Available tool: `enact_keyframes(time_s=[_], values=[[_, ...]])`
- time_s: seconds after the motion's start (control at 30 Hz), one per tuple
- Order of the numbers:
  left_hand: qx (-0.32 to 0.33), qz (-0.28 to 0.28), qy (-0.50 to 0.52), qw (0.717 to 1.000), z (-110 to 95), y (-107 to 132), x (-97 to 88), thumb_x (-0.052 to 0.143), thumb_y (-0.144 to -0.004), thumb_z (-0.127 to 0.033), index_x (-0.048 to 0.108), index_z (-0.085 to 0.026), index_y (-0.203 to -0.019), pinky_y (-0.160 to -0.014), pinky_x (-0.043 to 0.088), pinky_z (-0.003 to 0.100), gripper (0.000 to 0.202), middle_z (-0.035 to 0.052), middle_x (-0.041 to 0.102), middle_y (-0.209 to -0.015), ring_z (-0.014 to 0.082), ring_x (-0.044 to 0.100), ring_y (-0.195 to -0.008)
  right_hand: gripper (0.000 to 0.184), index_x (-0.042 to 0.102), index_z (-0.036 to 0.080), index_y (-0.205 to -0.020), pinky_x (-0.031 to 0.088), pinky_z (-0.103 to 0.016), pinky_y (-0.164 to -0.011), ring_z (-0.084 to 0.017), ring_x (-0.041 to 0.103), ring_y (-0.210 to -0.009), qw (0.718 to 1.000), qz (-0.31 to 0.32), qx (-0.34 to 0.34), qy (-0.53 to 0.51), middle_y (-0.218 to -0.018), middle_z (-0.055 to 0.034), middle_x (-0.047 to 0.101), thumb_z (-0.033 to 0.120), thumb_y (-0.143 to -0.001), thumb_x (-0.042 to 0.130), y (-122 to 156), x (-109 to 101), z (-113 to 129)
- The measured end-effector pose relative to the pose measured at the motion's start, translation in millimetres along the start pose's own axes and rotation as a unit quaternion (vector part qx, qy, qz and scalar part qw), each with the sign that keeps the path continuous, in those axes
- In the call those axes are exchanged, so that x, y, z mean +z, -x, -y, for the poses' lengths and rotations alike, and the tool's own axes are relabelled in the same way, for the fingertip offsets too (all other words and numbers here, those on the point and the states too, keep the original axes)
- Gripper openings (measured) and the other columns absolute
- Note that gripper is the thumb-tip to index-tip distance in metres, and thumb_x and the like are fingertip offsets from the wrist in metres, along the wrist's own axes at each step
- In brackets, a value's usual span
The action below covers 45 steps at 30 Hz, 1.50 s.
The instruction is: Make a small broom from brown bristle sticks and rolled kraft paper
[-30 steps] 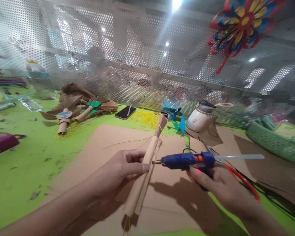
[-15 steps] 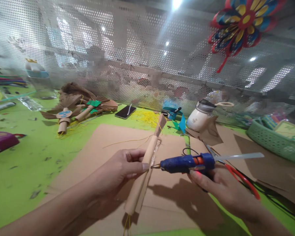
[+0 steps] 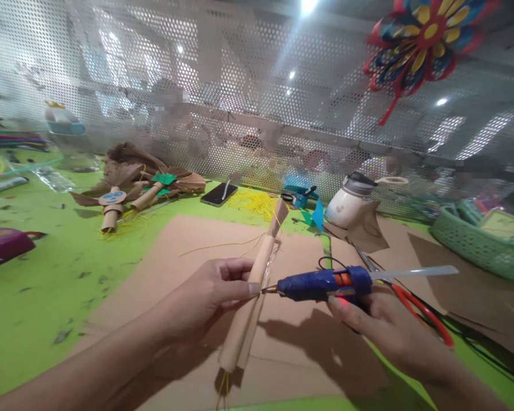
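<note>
My left hand [image 3: 223, 285] pinches a rolled brown paper tube [image 3: 244, 319] between thumb and fingers. A folded paper fan end [image 3: 278, 216] sticks out of its far end, and yellow strings [image 3: 223, 383] hang from the near end. Along the tube's open right edge runs a shiny line of glue [image 3: 270, 260]. My right hand [image 3: 377, 319] is closed round a blue glue gun [image 3: 308, 285] with a clear glue stick [image 3: 424, 272] in its back. The gun's metal nozzle is at the tube's edge, close to my left thumb. A large brown paper sheet [image 3: 188, 240] lies beneath.
Red-handled scissors [image 3: 428, 317] and a black cord lie by my right hand. Behind are a phone [image 3: 219, 194], yellow shreds [image 3: 255, 204], a white jar [image 3: 346, 202] and a green basket [image 3: 471, 242]. Paper dolls [image 3: 111, 200] lie back left, a purple tool [image 3: 6, 245] at far left.
The glue gun's nozzle has shifted very slightly left along the tube's edge. Both hands keep their holds, and everything else looks the same.
</note>
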<state>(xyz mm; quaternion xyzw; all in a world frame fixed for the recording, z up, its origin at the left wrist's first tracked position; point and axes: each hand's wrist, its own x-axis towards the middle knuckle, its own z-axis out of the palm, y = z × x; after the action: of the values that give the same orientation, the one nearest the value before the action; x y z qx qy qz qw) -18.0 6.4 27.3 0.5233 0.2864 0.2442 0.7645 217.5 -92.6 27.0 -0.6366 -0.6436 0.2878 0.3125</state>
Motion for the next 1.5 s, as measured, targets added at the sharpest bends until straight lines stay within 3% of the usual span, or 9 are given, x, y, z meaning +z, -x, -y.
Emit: enact_keyframes(time_s=[0.2, 0.47, 0.73, 0.87, 1.0, 1.27, 1.5], values=[[-0.006, 0.01, 0.007, 1.0, 0, -1, -0.6, 0.069, -0.069, -0.018, 0.069, -0.015, -0.109, -0.084, 0.045, 0.032, 0.04, 0.0076, 0.071, -0.094, 0.0229, 0.061, -0.091, 0.043, 0.047, 0.021, -0.058, 0.034, -0.025, -0.049, -0.014, 0.039, -0.056, 0.999, -0.018, -0.037, 0.017, -0.059, 0.0005, 0.044, 0.051, -0.089, 0.046, -5, -2, -1], [-0.022, 0.022, 0.047, 0.998, 2, -3, -1.6, 0.073, -0.068, -0.018, 0.067, -0.015, -0.114, -0.084, 0.046, 0.031, 0.046, 0.0087, 0.072, -0.095, 0.0217, 0.064, -0.089, 0.034, 0.063, 0.021, -0.076, 0.042, -0.027, -0.055, -0.017, 0.05, -0.062, 0.998, 0.047, -0.04, 0.02, -0.065, -0.0013, 0.054, 0.048, -0.089, 0.046, 2, -4, 1], [-0.007, 0.031, 0.048, 0.998, 8, -4, -5.4, 0.069, -0.073, -0.016, 0.067, -0.016, -0.114, -0.092, 0.043, 0.032, 0.042, 0.0089, 0.07, -0.107, 0.0222, 0.063, -0.096, 0.039, 0.049, 0.021, -0.062, 0.034, -0.025, -0.049, -0.014, 0.042, -0.056, 0.998, -0.012, -0.043, 0.035, -0.06, 0.0001, 0.048, 0.046, -0.091, 0.045, -4, 0, -6], [-0.01, 0.031, 0.06, 0.998, 9, -5, -3.8, 0.068, -0.073, -0.014, 0.067, -0.014, -0.114, -0.092, 0.044, 0.033, 0.041, 0.0099, 0.07, -0.104, 0.0223, 0.064, -0.093, 0.035, 0.053, 0.021, -0.066, 0.035, -0.025, -0.049, -0.014, 0.045, -0.057, 0.998, -0.012, -0.044, 0.047, -0.062, 0.0002, 0.05, 0.044, -0.091, 0.046, -4, 1, -4], [-0.011, 0.026, 0.069, 0.997, 9, -5, -1.9, 0.067, -0.072, -0.013, 0.068, -0.013, -0.112, -0.088, 0.046, 0.032, 0.04, 0.0093, 0.072, -0.099, 0.0222, 0.066, -0.089, 0.032, 0.055, 0.021, -0.068, 0.037, -0.025, -0.049, -0.015, 0.047, -0.057, 0.998, 0.029, -0.04, 0.035, -0.06, 0.0007, 0.052, 0.044, -0.089, 0.048, 0, -1, 3], [-0.022, 0.016, 0.058, 0.998, 9, -5, -3.9, 0.072, -0.07, -0.016, 0.069, -0.015, -0.109, -0.084, 0.048, 0.031, 0.039, 0.0068, 0.073, -0.091, 0.0199, 0.066, -0.083, 0.034, 0.055, 0.021, -0.06, 0.037, -0.025, -0.046, -0.014, 0.045, -0.053, 0.999, 0.034, -0.033, 0.018, -0.056, 0.0005, 0.053, 0.043, -0.087, 0.052, 0, -1, 2], [-0.011, -0.008, 0.037, 0.999, 12, -8, -6.6, 0.071, -0.07, -0.016, 0.07, -0.015, -0.106, -0.084, 0.047, 0.03, 0.036, 0.007, 0.072, -0.097, 0.0191, 0.064, -0.086, 0.03, 0.06, 0.024, -0.065, 0.048, -0.028, -0.057, -0.02, 0.059, -0.066, 0.998, 0.048, -0.05, -0.005, -0.07, -0.0019, 0.066, 0.041, -0.088, 0.051, 2, 0, 8]])
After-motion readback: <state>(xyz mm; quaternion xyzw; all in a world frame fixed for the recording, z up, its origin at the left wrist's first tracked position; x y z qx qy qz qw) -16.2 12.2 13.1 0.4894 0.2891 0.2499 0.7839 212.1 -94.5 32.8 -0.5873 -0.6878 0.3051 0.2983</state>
